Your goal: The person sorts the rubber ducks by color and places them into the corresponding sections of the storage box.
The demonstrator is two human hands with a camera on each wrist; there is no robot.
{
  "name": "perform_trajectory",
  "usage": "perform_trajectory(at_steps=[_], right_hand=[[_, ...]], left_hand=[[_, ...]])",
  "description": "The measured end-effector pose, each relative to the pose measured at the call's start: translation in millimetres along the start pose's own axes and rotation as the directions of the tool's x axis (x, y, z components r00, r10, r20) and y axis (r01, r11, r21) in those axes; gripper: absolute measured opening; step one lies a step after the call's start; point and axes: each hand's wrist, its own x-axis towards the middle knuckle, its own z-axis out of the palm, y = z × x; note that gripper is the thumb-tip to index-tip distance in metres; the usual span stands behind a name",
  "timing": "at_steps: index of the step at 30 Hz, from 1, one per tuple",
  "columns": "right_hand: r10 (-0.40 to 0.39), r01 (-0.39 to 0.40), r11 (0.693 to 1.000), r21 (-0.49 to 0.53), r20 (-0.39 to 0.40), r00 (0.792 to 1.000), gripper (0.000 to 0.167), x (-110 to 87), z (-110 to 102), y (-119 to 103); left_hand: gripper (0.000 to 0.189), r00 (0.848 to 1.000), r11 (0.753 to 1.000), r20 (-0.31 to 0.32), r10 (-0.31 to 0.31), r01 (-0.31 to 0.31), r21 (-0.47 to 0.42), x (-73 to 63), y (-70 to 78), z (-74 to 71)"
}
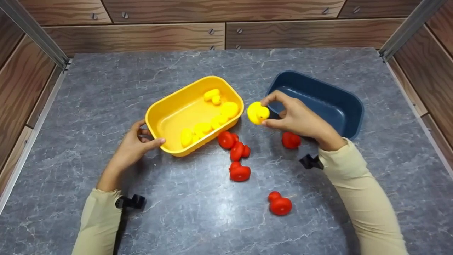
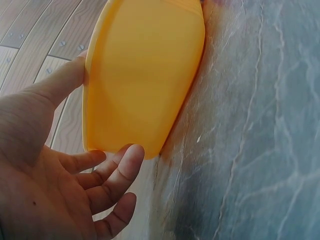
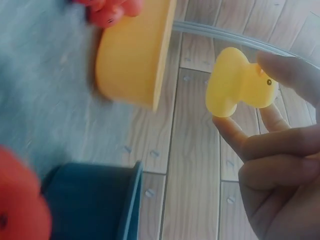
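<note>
Between thumb and fingertips, my right hand (image 1: 300, 117) pinches a yellow rubber duck (image 1: 257, 112) above the table, just right of the yellow bin (image 1: 180, 92). In the right wrist view the same duck (image 3: 230, 82) shows its eye, lying sideways in the grip. My left hand (image 1: 132, 147) holds the yellow bin by its left end, thumb over the rim and fingers against the outer wall (image 2: 145, 75). Several yellow ducks (image 1: 202, 129) lie inside that bin, mostly along its near side.
A dark blue bin (image 1: 348, 95) stands at the right, partly behind my right hand. Several red rubber ducks (image 1: 240, 173) lie on the grey marbled table (image 1: 198, 219), one red duck (image 1: 291, 140) close to the blue bin. Wood-patterned panels (image 1: 141, 37) bound the back and sides.
</note>
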Motion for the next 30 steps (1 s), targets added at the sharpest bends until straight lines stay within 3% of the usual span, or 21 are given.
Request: perform_trajectory(at_steps=[15, 30], right_hand=[[-0.074, 0.085, 0.993, 0.078, -0.132, 0.988, 0.042, 46.9, 22.3, -30.2], [0.032, -0.026, 0.999, 0.035, -0.196, 0.98, 0.043, 89.5, 44.1, -45.3]], left_hand=[[0.087, 1.0, 1.0, 0.002, 0.01, -0.01, -0.015, 0.7, -1.4, 0.2], [0.089, 1.0, 1.0, 0.007, 0.002, -0.002, -0.007, 1.9, -2.9, 0.1]])
